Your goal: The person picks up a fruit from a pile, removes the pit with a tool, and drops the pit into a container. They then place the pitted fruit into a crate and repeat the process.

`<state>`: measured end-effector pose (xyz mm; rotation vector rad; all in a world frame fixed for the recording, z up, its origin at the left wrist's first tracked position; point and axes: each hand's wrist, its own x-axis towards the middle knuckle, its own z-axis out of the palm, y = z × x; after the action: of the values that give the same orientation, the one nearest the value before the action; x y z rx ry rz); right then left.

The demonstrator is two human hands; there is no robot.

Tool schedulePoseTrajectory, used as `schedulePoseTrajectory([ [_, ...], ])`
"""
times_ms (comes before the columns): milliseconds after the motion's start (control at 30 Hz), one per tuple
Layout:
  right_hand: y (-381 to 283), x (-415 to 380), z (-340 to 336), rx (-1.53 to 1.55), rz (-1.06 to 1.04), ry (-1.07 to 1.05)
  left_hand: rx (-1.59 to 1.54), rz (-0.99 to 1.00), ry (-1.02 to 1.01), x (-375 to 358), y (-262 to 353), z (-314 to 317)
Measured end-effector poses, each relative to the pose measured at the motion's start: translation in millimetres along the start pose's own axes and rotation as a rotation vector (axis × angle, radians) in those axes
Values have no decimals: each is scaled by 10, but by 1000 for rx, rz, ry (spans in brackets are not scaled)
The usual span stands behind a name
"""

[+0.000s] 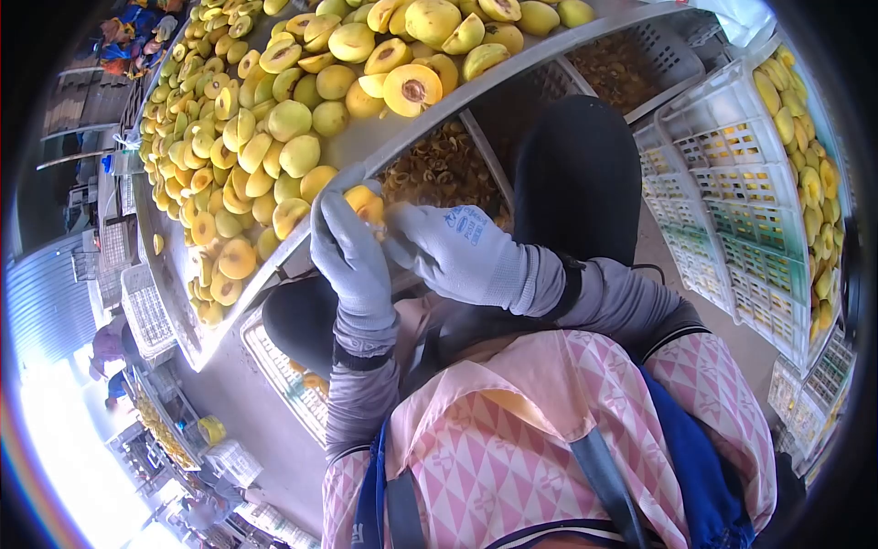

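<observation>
My left hand, in a pale grey glove, is closed around a yellow peach piece at the table's near edge. Close against that fruit is my right hand, gloved the same way, with its fingers curled in. Whatever the right fingers grip is hidden behind the glove. Just beyond my hands, many halved yellow peaches are heaped on the metal table. One half lies cut side up and shows a brown pit hollow.
Under the table edge sit bins of brown pits and more brown scraps. White crates filled with peaches stand at my right. Another crate is by my left knee. A person is far off at left.
</observation>
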<state>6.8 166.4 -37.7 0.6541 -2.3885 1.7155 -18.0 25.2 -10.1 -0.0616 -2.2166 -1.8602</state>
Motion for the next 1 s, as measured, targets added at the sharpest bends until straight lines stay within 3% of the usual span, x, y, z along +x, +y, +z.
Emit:
schedulePoseTrajectory([
  [100,36,16,44,71,68,-56,-12,-34,22,-10,-29,23],
  [200,75,111,-12,532,299,-201,-113,-32,-39,23,34,49],
  [300,73,116,-101,737,416,-303,-65,-55,-128,11,61,-54],
  [400,-62,102,-214,947,518,-336,-231,-241,-71,-48,79,-121],
  [433,-81,98,-241,983,542,-339,-134,-190,-59,-56,21,-201],
  [467,-67,77,-243,973,555,-336,-38,-142,-47,-67,-75,-351],
  [500,-46,68,-219,909,538,-341,417,185,-112,-92,17,-482],
  [533,-25,59,-195,844,522,-345,866,531,-21,-116,110,-614],
  [600,34,70,-144,606,427,-353,841,268,23,-203,207,-1019],
  [633,28,65,-149,404,334,-326,1009,400,22,-226,280,-1258],
  [667,2,36,-156,199,243,-295,951,261,70,-322,292,-1518],
  [700,-29,3,-156,-5,154,-263,388,-241,326,-364,185,-1888],
  [733,-16,-43,-99,-41,84,-188,496,-186,328,-444,59,-2249],
  [767,12,-74,-77,-58,42,-155,735,-249,277,-519,-163,-2795],
  [833,50,-97,-58,-91,-45,-89,1452,-21,20,-455,-119,-2839],
  [867,54,-102,-59,-101,-14,-103,1383,88,-2,-367,-167,-2818],
  [933,12,-57,-86,-27,14,-53,1233,299,-39,72,-16,-2167],
  [967,-14,-34,-111,10,24,-28,953,172,-28,267,8,-1770],
  [1000,-41,-24,-144,16,-40,43,911,158,-82,454,132,-1268],
])
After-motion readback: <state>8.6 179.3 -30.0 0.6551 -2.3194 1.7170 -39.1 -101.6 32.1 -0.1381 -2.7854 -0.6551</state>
